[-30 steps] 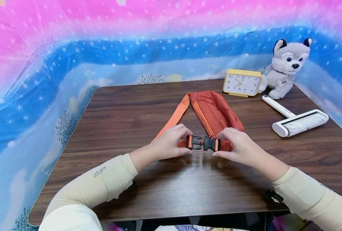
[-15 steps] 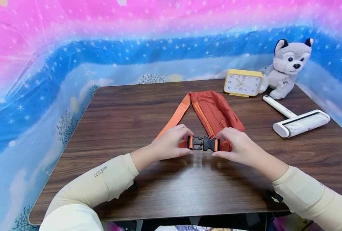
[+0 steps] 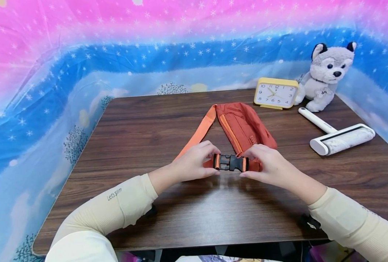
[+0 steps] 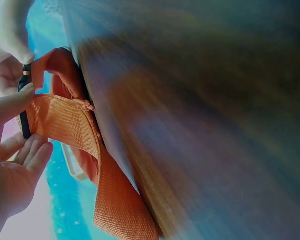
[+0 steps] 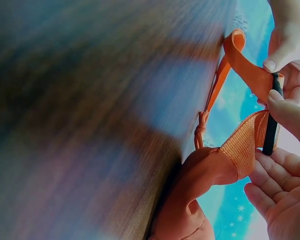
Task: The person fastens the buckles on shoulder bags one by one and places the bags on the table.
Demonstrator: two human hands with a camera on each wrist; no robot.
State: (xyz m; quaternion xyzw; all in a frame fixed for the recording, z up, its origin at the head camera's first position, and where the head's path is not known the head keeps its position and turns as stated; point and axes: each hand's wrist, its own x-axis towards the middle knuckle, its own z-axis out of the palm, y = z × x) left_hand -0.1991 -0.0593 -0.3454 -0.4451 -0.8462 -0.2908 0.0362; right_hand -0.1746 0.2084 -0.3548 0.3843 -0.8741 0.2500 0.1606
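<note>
My left hand (image 3: 194, 162) pinches the pronged half of a black side-release buckle (image 3: 224, 162), thumb below and fingers above. The socket half (image 3: 235, 163) is pinched by my right hand (image 3: 268, 163). The prongs sit partly inside the socket, with their frame still showing between the halves. Both halves are held above the table, in line with each other. An orange strap (image 3: 198, 133) runs from the left side to a rust-red waist bag (image 3: 243, 123) lying behind the hands. In the right wrist view, orange webbing (image 5: 245, 140) joins the buckle to the bag.
A yellow alarm clock (image 3: 275, 93) stands at the back right of the wooden table (image 3: 141, 131). Beside it sits a grey-and-white plush husky (image 3: 326, 78). A white lint roller (image 3: 341, 140) lies at the right. Patterned cloth (image 3: 167, 58) surrounds the table.
The two buckle halves have come closer together; the prong tips, apart from the socket a second ago, are now inside it. Both hands have kept their grip. The bag has stayed put.
</note>
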